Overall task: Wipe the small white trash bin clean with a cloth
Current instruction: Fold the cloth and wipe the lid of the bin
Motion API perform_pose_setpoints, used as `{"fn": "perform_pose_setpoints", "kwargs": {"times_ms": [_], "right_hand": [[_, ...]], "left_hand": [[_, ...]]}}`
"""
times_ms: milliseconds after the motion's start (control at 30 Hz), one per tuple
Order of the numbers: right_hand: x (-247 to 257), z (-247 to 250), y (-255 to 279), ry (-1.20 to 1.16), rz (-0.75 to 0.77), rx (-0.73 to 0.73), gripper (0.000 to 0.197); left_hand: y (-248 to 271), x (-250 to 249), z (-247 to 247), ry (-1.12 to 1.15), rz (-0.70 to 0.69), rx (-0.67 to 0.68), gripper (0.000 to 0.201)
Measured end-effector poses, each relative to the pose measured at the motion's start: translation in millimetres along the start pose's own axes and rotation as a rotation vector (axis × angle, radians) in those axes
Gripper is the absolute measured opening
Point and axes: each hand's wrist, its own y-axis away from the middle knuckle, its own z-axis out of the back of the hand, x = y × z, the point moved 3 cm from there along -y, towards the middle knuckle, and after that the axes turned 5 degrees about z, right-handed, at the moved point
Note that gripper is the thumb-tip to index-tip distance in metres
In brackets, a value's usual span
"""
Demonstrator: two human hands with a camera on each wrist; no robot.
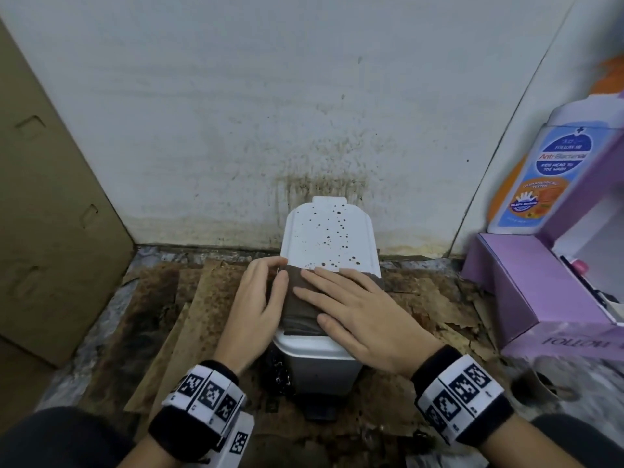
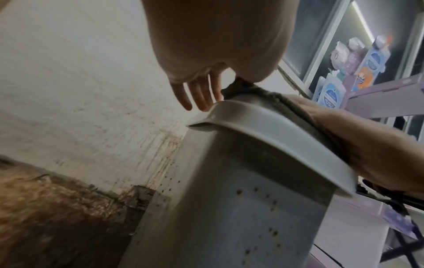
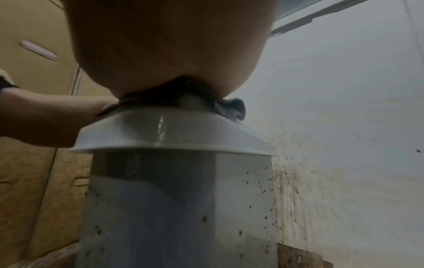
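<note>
A small white trash bin [image 1: 327,228] stands against the wall, its shut lid speckled with brown spots. A folded brown cloth [image 1: 297,312] covers the near half of the lid. My right hand [image 1: 324,292] lies flat on the cloth with straight fingers and presses it down. My left hand [image 1: 266,292] rests at the lid's left edge, its fingers laid over the cloth's left side. The left wrist view shows the left fingers [image 2: 199,94] hanging straight beside the lid rim [image 2: 263,130]. Brown specks dot the bin's side [image 3: 174,208], and the cloth [image 3: 231,108] bulges from under my right palm.
The white wall [image 1: 304,113] behind the bin is splashed with brown stains. A cardboard box [image 1: 50,197] stands close on the left. On the right are a purple box [image 1: 540,292] and a wash bottle [image 1: 547,173]. Dirty cardboard sheets [image 1: 189,315] cover the floor.
</note>
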Motion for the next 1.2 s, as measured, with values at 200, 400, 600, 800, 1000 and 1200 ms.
{"fn": "perform_pose_setpoints", "kwargs": {"times_ms": [200,400,600,800,1000,1200], "right_hand": [[21.7,-11.8,14.5,0.027,-0.274,-0.155,0.053],[41.6,-18.5,6.1,0.024,-0.654,-0.306,0.054],[23.5,-8.1,-19.2,-0.042,-0.811,-0.203,0.059],[9.1,15.7,-6.1,-0.469,-0.698,-0.096,0.056],[-26.5,17.6,7.5,-0.172,-0.301,-0.110,0.058],[-25.3,-2.3,-2.5,-0.166,-0.200,-0.027,0.067]], "left_hand": [[6.8,9.8,0.5,0.019,-0.048,0.041,0.041],[8.7,11.0,-0.1,0.015,-0.042,0.074,0.044],[11.1,11.7,-1.1,-0.056,-0.038,0.103,0.052],[11.0,13.4,-1.5,-0.121,-0.035,0.168,0.070],[9.3,9.3,-8.1,-0.166,0.019,0.251,0.112],[8.8,11.3,-12.1,-0.135,0.056,0.305,0.136]]}}
